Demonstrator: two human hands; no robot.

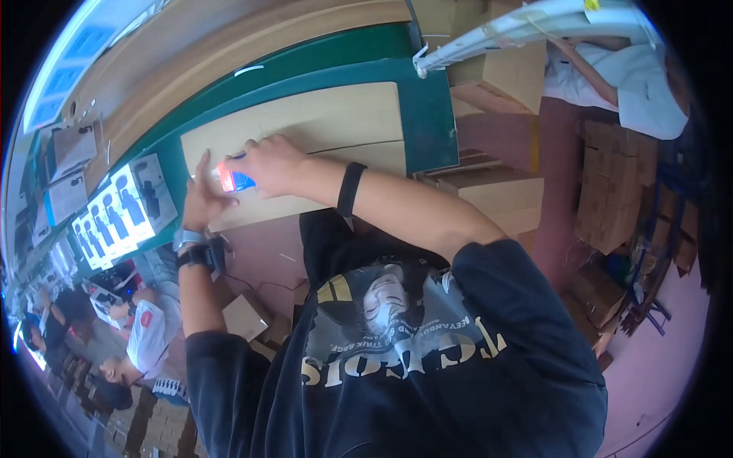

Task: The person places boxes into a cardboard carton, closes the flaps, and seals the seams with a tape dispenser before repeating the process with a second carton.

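Note:
A brown cardboard box [328, 118] lies flat on the green table, a seam running along its length. Over its left end my right hand [276, 164] is closed round a red and blue tape dispenser [240, 180]. My left hand [203, 200] is at the box's left edge, right beside the dispenser's front. Its fingers are spread, the index finger and thumb resting along the cardboard. Whether tape runs from the dispenser to the box is hard to make out.
The green table [431, 114] has a wooden ledge [252, 49] behind it. Left of the box lies a printed sheet [114, 217]. Stacked cartons [496, 84] stand to the right, beneath a white pole [519, 27]. Co-workers are at the far left and upper right.

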